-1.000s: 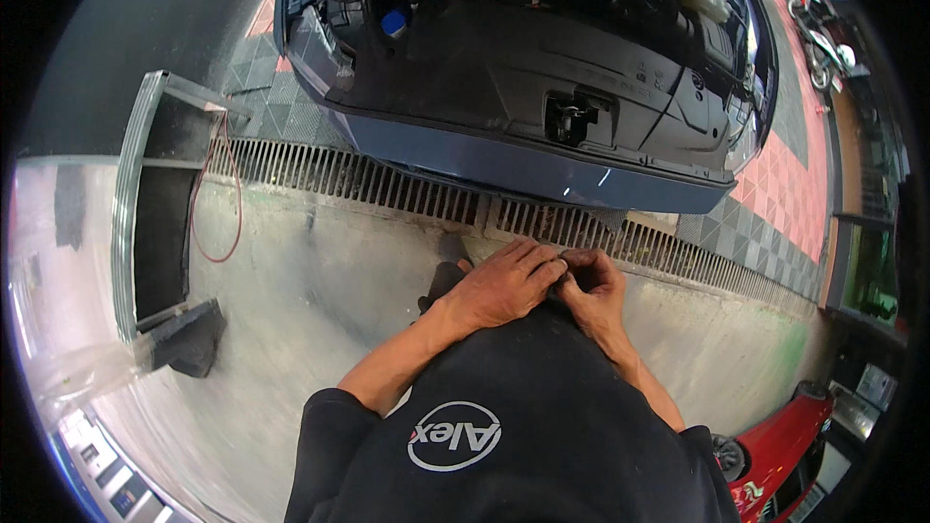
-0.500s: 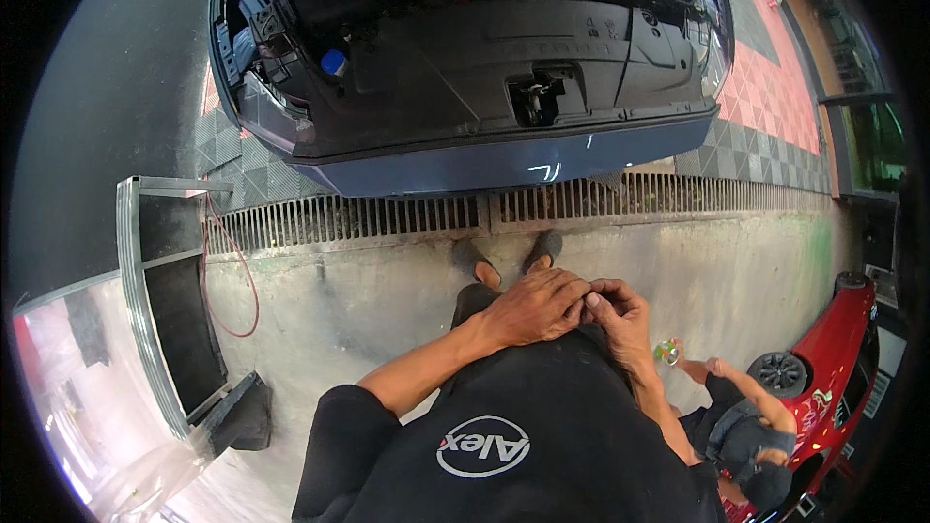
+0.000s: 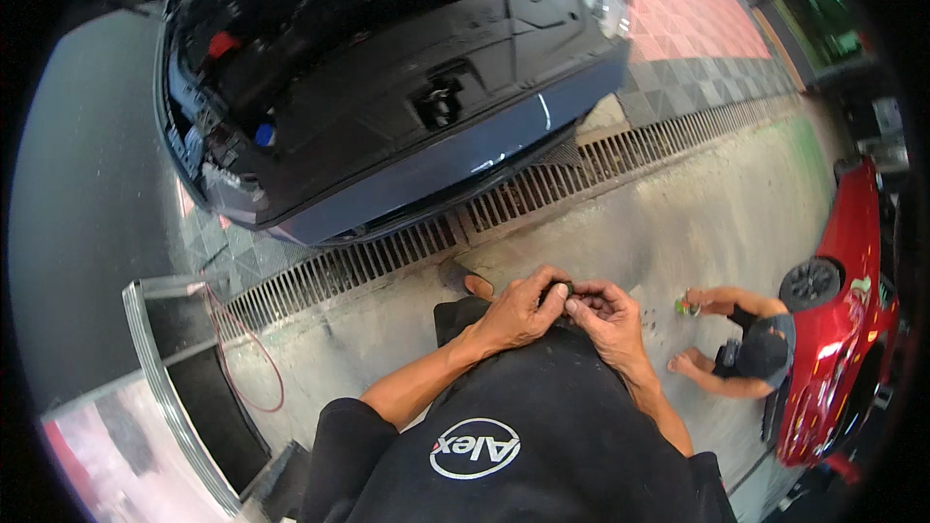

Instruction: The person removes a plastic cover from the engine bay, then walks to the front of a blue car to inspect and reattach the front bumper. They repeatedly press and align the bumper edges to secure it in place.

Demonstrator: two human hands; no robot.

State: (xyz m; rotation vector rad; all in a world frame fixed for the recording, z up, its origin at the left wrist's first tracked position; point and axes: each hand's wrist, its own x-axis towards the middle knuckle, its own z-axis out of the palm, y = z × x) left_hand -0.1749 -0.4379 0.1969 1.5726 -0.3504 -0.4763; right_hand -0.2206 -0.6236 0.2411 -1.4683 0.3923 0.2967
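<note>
My left hand and my right hand meet in front of my waist, fingertips pinched together. Between them shows a bit of a small dark piece, mostly covered by the fingers; its kind cannot be made out. Both thumbs press against it. Beyond my hands stands a dark blue car with its engine bay exposed, out of reach of my fingers.
A metal floor grate runs between me and the car. At left stand a metal-framed stand and a red hose. To the right, a person with a small green-and-white object crouches by a red car.
My view has turned, so the blue car sits further left and tilted. My hands stay together, and a dark piece now shows between the fingertips. The crouching person has shifted posture.
</note>
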